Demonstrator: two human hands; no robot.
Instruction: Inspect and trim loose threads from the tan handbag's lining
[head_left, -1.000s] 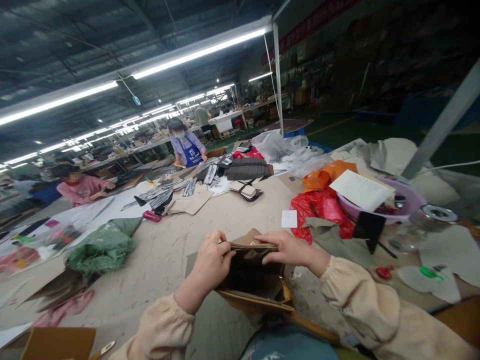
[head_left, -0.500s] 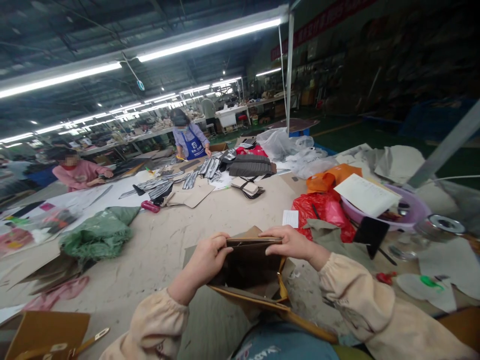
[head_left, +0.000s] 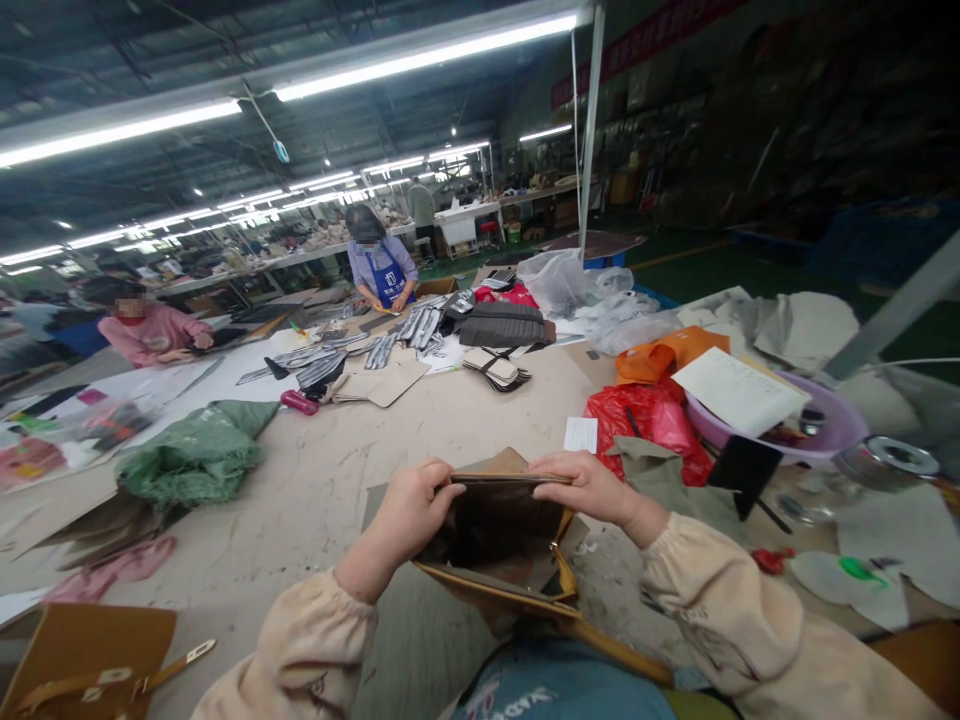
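A brown handbag stands with its mouth open at the table's near edge, against my body. Its dark lining shows, and a zipper hangs at its right side. My left hand pinches the far rim at the left corner, thumb inside. Gripping the same rim near the right corner is my right hand. The bag's outer far side is mostly hidden. Under and beside it lies a grey-brown sheet. Another brown bag with a strap and metal fittings lies at the lower left.
A green woven sack lies left. Striped pieces and a dark stack are farther back. On the right are a red plastic bag, a purple basin and a metal post. Two co-workers stand across the table.
Both hands keep their hold on the bag's rim, with hardly any movement. The view has shifted slightly. Across the table, the co-worker in the blue apron has brought their hands closer together.
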